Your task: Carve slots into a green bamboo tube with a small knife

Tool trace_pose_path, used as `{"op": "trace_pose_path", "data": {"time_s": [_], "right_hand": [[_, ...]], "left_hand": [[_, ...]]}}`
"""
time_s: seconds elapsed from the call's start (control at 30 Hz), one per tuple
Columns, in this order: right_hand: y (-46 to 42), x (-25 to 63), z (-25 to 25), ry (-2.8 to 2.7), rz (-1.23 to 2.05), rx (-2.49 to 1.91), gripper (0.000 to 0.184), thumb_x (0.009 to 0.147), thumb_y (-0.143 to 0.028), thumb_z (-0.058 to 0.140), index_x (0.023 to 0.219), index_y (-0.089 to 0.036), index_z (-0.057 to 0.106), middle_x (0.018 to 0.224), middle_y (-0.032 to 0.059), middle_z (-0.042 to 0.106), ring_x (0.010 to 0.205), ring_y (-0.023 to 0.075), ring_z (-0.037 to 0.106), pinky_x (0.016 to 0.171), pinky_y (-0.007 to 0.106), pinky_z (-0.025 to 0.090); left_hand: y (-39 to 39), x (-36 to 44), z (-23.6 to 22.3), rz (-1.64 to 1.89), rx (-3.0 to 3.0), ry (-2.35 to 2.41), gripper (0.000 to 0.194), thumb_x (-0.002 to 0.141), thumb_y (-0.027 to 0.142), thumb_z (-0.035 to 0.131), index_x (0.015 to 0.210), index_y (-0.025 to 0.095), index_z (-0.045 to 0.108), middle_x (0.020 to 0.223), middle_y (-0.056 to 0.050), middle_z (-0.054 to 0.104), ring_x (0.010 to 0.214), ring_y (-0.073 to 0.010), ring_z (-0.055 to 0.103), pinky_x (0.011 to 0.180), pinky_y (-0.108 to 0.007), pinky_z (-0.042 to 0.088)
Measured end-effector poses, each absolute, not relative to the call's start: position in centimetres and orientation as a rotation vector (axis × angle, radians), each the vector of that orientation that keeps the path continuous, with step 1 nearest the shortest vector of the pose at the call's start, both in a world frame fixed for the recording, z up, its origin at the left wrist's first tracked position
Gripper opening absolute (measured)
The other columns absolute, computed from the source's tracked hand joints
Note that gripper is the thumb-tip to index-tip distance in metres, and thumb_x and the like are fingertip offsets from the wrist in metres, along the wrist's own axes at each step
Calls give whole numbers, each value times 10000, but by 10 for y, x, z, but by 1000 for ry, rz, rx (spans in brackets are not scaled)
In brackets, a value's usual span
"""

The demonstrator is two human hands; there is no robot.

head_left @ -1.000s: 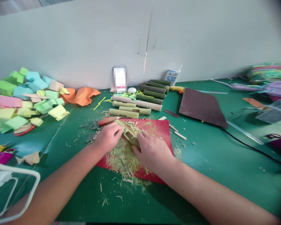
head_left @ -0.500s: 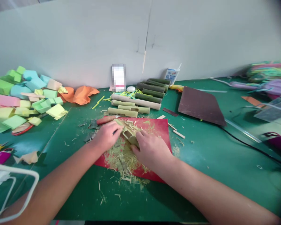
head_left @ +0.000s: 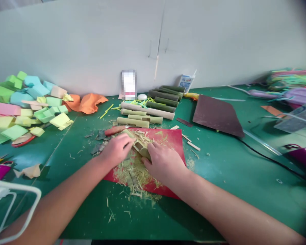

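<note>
A pale bamboo tube [head_left: 141, 149] with a long slot cut in its side lies slanted between my two hands, over a red mat [head_left: 172, 139]. My right hand [head_left: 164, 160] is wrapped round its near right end. At its far left part, my left hand [head_left: 117, 147] is closed with thumb and fingers against the tube; whether something small is also pinched there is hidden. Bamboo shavings and dust [head_left: 135, 177] cover much of the mat. Just beyond my left hand lies a tool with a red handle [head_left: 114, 130].
Several bamboo tubes [head_left: 158, 110] lie in a row behind the mat, near a phone [head_left: 129, 85] at the wall. Coloured paper boxes [head_left: 12, 109] are piled at left. A dark brown sheet [head_left: 216, 115] lies right. A white bent frame [head_left: 35, 204] stands at the near left.
My left hand's fingers have shifted very slightly along the tube. My right hand keeps its grip, and the whole view has moved a little.
</note>
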State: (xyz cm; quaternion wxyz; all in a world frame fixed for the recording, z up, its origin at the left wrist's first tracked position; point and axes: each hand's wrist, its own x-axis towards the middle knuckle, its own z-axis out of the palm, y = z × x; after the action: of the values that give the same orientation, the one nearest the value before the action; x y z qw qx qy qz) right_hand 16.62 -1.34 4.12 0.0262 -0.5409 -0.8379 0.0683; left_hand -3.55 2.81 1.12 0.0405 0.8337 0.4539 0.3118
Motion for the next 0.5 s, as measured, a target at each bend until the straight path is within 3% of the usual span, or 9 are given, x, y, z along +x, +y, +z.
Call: {"op": "trace_pose_path", "data": {"time_s": [0.4,0.5], "right_hand": [[-13,166,38,-2564,165,-1668,205,832,-353,452,897,-176,535,874,66,612,745,213,604,557,299,370],[-13,166,39,-2577,180,-1665,194,827,-339,455,901,-178,536,861,59,610,735,206,601,558,297,366]], "left_hand": [[30,-31,13,1056,2477,1471,175,863,225,511,781,160,651,798,-52,645,783,-169,599,752,-305,469],[28,-32,12,945,2490,1338,162,871,216,498,858,168,652,820,-42,645,790,-154,602,744,-281,471]]}}
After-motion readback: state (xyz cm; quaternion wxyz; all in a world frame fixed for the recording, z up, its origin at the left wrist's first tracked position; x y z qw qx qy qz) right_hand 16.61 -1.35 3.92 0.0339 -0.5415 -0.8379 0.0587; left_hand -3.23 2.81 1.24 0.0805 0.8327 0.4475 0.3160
